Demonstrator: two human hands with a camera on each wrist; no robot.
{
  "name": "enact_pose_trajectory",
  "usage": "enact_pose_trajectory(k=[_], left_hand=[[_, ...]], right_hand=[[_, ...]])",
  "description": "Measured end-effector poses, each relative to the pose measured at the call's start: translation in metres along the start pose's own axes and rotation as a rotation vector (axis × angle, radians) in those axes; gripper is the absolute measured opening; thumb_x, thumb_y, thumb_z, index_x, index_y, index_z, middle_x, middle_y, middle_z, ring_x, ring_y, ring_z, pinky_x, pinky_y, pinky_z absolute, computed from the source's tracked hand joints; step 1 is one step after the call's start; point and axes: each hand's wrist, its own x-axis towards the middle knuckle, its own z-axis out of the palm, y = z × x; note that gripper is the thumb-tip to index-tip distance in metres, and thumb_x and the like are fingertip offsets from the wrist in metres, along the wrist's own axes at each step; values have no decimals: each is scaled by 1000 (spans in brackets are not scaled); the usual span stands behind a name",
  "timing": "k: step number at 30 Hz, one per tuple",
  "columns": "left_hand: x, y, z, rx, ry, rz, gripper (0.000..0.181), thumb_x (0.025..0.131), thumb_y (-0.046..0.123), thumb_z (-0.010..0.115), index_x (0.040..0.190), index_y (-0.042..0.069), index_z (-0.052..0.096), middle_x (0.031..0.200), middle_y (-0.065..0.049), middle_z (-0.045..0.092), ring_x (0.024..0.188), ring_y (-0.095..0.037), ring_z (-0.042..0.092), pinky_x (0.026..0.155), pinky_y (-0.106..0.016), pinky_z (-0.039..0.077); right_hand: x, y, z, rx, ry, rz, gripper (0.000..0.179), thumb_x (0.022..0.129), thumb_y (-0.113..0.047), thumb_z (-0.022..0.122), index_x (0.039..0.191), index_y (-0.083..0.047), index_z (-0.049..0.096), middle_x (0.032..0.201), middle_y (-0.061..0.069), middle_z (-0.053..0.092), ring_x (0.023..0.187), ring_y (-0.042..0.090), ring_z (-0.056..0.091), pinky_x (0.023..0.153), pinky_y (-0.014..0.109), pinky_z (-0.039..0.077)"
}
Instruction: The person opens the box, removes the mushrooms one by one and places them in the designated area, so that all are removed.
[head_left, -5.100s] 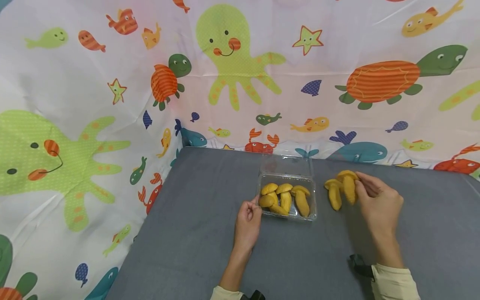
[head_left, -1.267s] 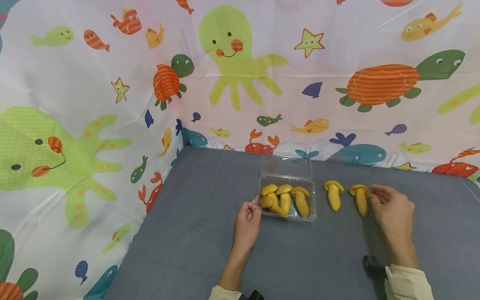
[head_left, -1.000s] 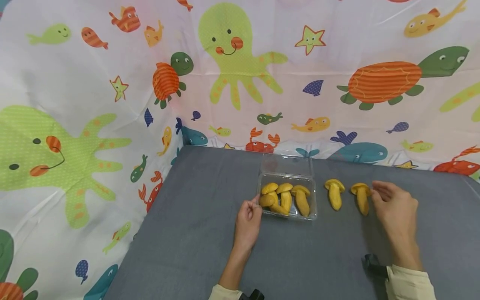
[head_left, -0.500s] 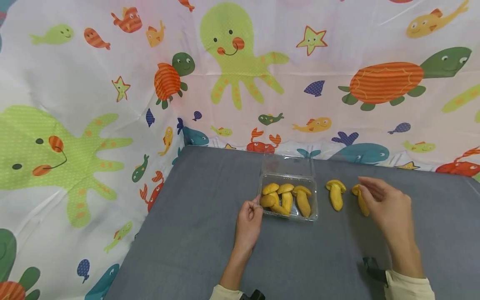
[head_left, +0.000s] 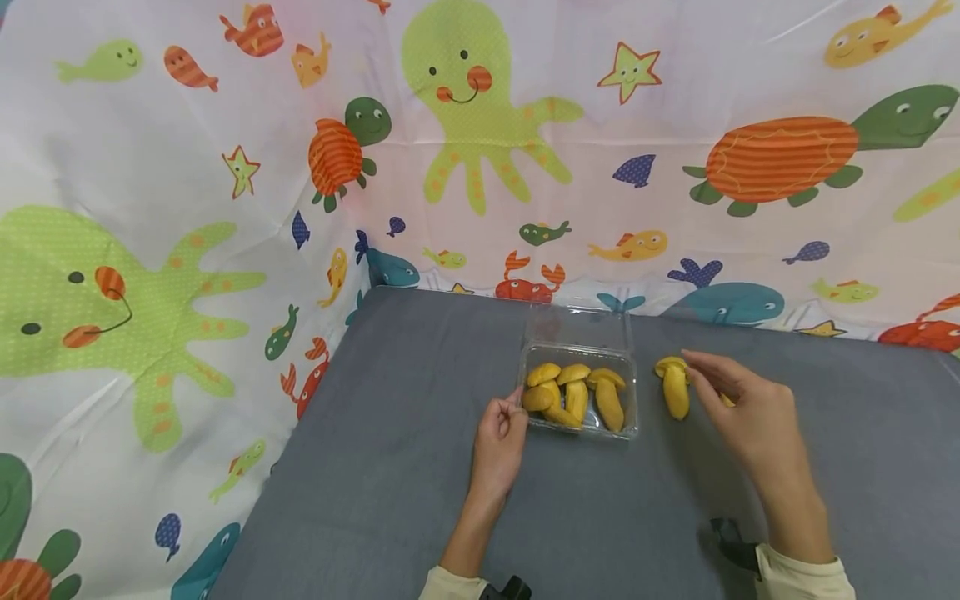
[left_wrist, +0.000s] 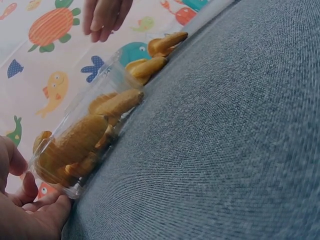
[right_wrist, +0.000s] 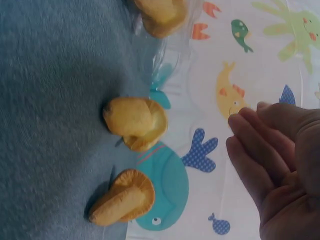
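Note:
A clear plastic clamshell box (head_left: 577, 432) lies with its lid folded back, several yellow mushrooms (head_left: 576, 400) inside it. My left hand (head_left: 498, 446) pinches the box's left edge; the left wrist view shows thumb and fingers (left_wrist: 56, 210) at its corner. To the right of the box, one yellow mushroom (head_left: 677, 393) lies on the grey cloth. A second loose mushroom (right_wrist: 122, 199) lies beyond it, mostly covered by my right hand in the head view. That right hand (head_left: 757, 421) hovers over the two, fingers loosely bent, with nothing between them.
Grey cloth (head_left: 375, 467) covers the table. A white curtain (head_left: 480, 242) printed with sea animals rises along the back and left sides. The box's transparent lid (head_left: 577, 327) stretches toward the back curtain.
My right hand set one mushroom down apart from the other, let go, and has now moved left over the two loose ones. My left hand has stayed at the box.

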Motion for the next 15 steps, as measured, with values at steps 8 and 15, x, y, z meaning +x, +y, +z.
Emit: enact_pose_trajectory(k=[8,15], left_hand=[[1,-1,-1,-13,-3,-2,12,103,4,53,92,3,51,152,-22,56,146,-31,48,115,-47,41],[2,0,1,16,9,10,13,102,5,54,90,4,51,149,-21,59,139,-27,53,106,-39,45]], right_hand=[[-3,-9,15,2,-89,-118,40,90,-3,82,128,-13,76,117,12,79,104,39,76,85,9,49],[-5,-12,25,-10,-121,-208,43,88,-3,84,130,-11,75,117,13,79,84,29,78,79,38,60]])
